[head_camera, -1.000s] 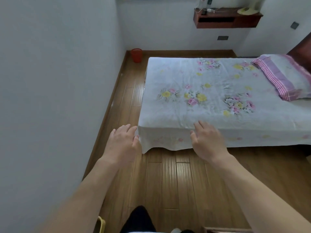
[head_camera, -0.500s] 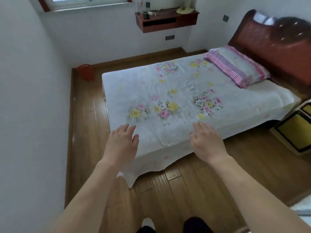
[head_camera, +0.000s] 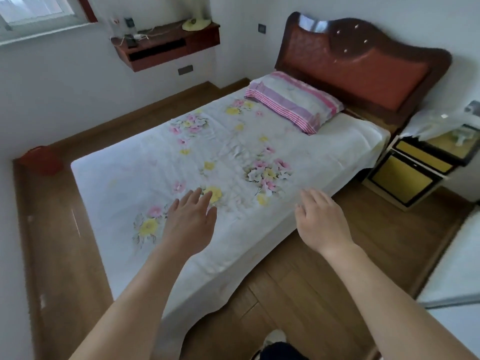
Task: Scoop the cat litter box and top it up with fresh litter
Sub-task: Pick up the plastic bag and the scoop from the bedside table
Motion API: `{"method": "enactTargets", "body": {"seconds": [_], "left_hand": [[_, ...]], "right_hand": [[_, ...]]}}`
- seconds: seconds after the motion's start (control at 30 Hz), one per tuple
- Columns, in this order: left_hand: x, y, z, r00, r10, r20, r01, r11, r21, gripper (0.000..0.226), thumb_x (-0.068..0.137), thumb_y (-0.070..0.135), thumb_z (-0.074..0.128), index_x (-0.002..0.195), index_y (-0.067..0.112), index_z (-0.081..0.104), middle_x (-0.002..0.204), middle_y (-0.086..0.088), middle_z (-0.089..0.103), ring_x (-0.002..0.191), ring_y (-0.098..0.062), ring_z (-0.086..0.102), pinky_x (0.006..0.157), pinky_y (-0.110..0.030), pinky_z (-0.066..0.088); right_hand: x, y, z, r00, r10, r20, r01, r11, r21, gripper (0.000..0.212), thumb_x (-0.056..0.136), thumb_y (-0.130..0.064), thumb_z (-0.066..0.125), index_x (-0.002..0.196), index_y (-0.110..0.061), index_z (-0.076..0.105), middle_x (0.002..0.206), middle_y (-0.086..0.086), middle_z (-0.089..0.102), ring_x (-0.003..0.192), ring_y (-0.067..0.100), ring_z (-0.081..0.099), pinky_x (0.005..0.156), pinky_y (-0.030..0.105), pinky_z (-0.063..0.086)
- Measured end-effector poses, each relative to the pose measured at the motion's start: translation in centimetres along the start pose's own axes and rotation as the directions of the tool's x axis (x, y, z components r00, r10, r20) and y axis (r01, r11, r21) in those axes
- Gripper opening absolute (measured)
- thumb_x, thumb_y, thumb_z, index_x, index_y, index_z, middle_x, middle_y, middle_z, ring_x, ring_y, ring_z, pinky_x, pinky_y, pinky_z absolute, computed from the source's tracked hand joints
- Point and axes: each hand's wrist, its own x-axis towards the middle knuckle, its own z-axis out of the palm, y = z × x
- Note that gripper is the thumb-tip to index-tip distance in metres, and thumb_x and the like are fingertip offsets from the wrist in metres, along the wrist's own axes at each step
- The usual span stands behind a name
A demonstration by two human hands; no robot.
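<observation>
No litter box, scoop or fresh-litter bag in view, so can't say where they are; nothing in this room looks like them. Judgement only: a filled box is prob. heavy, stiff-walled, w/ grains that slide if tipped, so take it at opposite rims w/ both hands and keep it level. The scoop should be light, held by its handle. The bag is likely heavy & floppy and needs support from below.

Left hand (head_camera: 191,224) & right hand (head_camera: 322,224) are both empty, fingers loosely straight & spread, palms down, held out in front. Left is over the bed (head_camera: 124,183), right over the bed's near edge by the wood floor (head_camera: 324,281). Can't tell if either touches the sheet.

Further out: striped pillow (head_camera: 293,102) at the dark red headboard (head_camera: 363,63), yellow-fronted nightstand (head_camera: 405,175) beside it, red bin (head_camera: 42,159) in the far left corner, wall shelf (head_camera: 166,48) near the window. Task prob. not begun; the box needs finding first.
</observation>
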Motion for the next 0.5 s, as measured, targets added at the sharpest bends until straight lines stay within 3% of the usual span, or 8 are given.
{"method": "enactTargets", "body": {"seconds": [0.27,0.5], "left_hand": [[13.2,7.9,0.7,0.985,0.152,0.077,-0.152,0.988,-0.002,0.054,0.104,0.045,0.026,0.152,0.023,0.029,0.162,-0.004,0.024,0.15,-0.024,0.017,0.122,-0.044,0.013],[25.7,14.6,2.6,0.934,0.346,0.087,-0.345,0.938,-0.028,0.05,0.104,0.04,0.028,0.15,0.021,0.035,0.159,-0.004,0.031,0.147,-0.023,0.024,0.119,-0.041,0.018]], "right_hand": [[7.4,8.0,-3.9,0.987,0.157,-0.029,-0.157,0.988,0.008,0.053,0.104,-0.036,0.027,0.151,-0.011,0.033,0.157,0.007,0.033,0.146,0.022,0.026,0.119,0.038,0.024],[13.9,14.1,-5.5,0.938,0.339,-0.075,-0.34,0.94,-0.001,0.051,0.105,-0.036,0.027,0.148,-0.013,0.038,0.153,0.005,0.04,0.143,0.024,0.033,0.116,0.037,0.028]]}}
